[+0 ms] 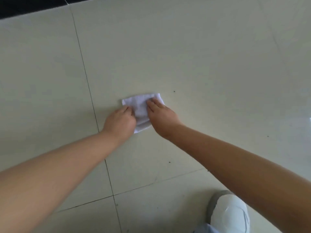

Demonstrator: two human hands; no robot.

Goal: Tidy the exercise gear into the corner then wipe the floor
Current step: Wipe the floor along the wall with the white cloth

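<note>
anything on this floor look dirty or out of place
A few small dark specks dot the pale tiles: one just beyond the white cloth, another nearer the shoe. Both hands, left and right, are on the cloth. Nothing else stands out.

Floor (202, 56): pale cream glossy tiles, with soft, even reflections.
Grout lines (87, 81): thin and dark, crossing near the bottom left.
Specks (174, 91): few small dark spots.
Far edge (30, 5): black strip, top left.

Cloth (141, 106) partly under both hands.
</note>
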